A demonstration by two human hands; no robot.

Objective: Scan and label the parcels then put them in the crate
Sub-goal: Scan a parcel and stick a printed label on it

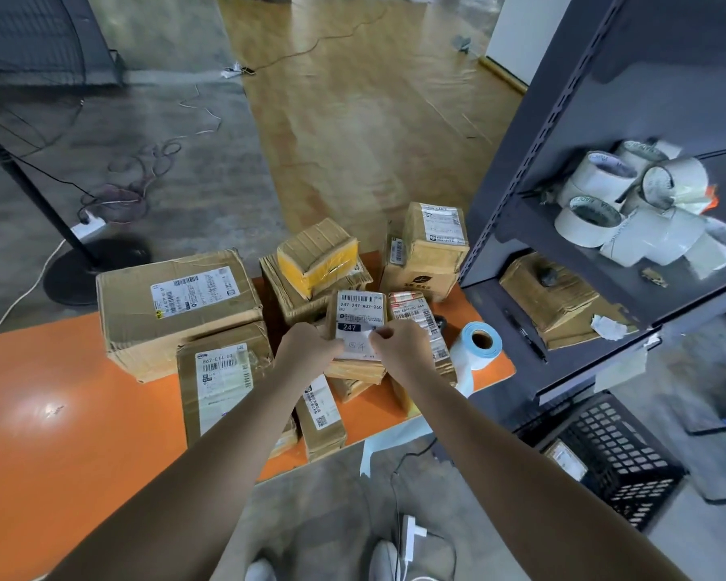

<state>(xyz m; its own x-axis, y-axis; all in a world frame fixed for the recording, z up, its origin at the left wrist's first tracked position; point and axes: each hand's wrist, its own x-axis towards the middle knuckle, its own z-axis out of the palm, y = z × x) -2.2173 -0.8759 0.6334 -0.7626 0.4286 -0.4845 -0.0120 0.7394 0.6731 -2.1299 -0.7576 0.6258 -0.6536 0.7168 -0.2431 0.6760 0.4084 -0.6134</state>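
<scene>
Shelf: tall dark grey metal shelving unit (562, 98), right side. White tape rolls (596, 178) piled on upper level, flat brown cardboard boxes (562, 295) one level down.
Table: orange flat-top table (59, 371), near left to centre, carries the parcel heap.
Big box: large brown cardboard carton (177, 304) w/ white shipping label, far-left of heap.
Crate: black plastic lattice crate (629, 467) on floor, near right, below shelf. One labelled parcel lies inside at its left wall.
Parcel in work: small brown cardboard parcel (359, 308) w/ barcode label "247-247-A02-060", centre of heap, resting on other boxes, betw. both hands.
Label roll: white-and-blue sticker roll (480, 341) w/ cardboard core, at right table edge, just right of heap. Its strip hangs off the table.
L hand (307, 345): fingers curled round parcel's left edge, gripping it.
R hand (399, 345): thumb + forefinger pinch right edge of sticker.
Sticker: small white rectangular sticker (359, 347) w/ handwritten marks, lies on near part of parcel's top, just below the dark "247" bar.
</scene>
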